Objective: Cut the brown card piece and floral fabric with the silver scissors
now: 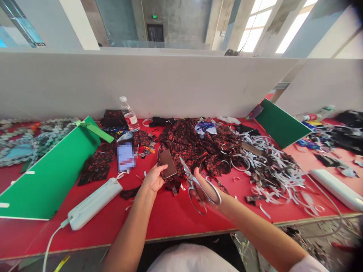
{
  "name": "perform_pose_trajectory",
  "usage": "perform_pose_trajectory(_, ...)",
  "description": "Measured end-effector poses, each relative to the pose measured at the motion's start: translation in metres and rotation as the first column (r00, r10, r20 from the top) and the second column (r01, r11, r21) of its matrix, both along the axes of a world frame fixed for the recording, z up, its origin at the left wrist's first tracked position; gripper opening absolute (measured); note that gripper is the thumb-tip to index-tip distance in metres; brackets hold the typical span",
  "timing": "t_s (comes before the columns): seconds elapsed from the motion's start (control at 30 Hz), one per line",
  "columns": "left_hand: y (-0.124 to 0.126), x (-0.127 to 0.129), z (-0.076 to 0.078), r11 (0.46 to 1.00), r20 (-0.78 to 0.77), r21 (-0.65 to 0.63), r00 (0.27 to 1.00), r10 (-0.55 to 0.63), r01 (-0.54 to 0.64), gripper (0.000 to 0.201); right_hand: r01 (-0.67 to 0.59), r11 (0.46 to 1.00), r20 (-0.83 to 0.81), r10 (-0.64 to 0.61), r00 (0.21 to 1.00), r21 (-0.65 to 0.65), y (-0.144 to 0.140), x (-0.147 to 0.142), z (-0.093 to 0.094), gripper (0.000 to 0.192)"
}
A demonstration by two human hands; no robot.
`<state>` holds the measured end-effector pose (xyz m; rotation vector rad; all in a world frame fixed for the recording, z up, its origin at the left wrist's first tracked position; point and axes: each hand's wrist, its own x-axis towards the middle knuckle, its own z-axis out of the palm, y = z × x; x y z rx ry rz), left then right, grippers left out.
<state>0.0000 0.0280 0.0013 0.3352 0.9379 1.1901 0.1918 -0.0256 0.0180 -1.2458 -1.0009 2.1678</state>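
L hand [153, 178] closed round lower edge of small brown card [168, 164], card held tilted just above red desk [176, 219], w/ scrap of dark red-print fabric [172, 186] hanging under it. R hand [202, 190] has fingers thru loops of metal scissors [195, 185]; blades apart, tips pointing up-left, just beside card's right edge, not touching it as far as visible.

Surroundings: big heap of black/red print cloth [198, 145] directly behind both hands. Pile of white cut strips [272, 166] to the right of the heap. White power strip [93, 204] w/ cable, left of L hand, lying on desk. Green divider board [53, 170] far left; second green board [279, 122] at right rear. Water bottle [129, 113] upright at back, near white partition wall [170, 83]. Smaller print scrap [95, 168] between green board and card.
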Motion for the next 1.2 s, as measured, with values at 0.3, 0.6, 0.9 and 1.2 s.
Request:
perform_pose_trajectory(0.3,-0.001,0.002,0.000,1.000,-0.009,0.005,1.000,-0.005,0.005,0.039,0.027,0.999,-0.027,-0.027,0.999,-0.027,0.000,0.002,-0.008,0.068)
perform_pose_trajectory(0.6,0.000,-0.001,-0.001,1.000,-0.014,0.010,1.000,-0.024,0.024,0.036,-0.015,0.997,-0.055,0.011,0.998,-0.071,0.003,0.003,-0.005,0.072)
perform_pose_trajectory(0.9,0.001,0.000,-0.001,0.999,-0.021,0.010,0.999,-0.031,0.031,0.033,-0.003,0.997,-0.103,-0.005,0.995,-0.079,-0.001,0.005,-0.003,0.071)
perform_pose_trajectory(1.2,0.000,0.002,-0.002,1.000,0.023,0.014,1.000,-0.021,0.020,0.037,0.009,0.997,-0.078,-0.015,0.997,-0.072,-0.004,0.005,-0.004,0.068)
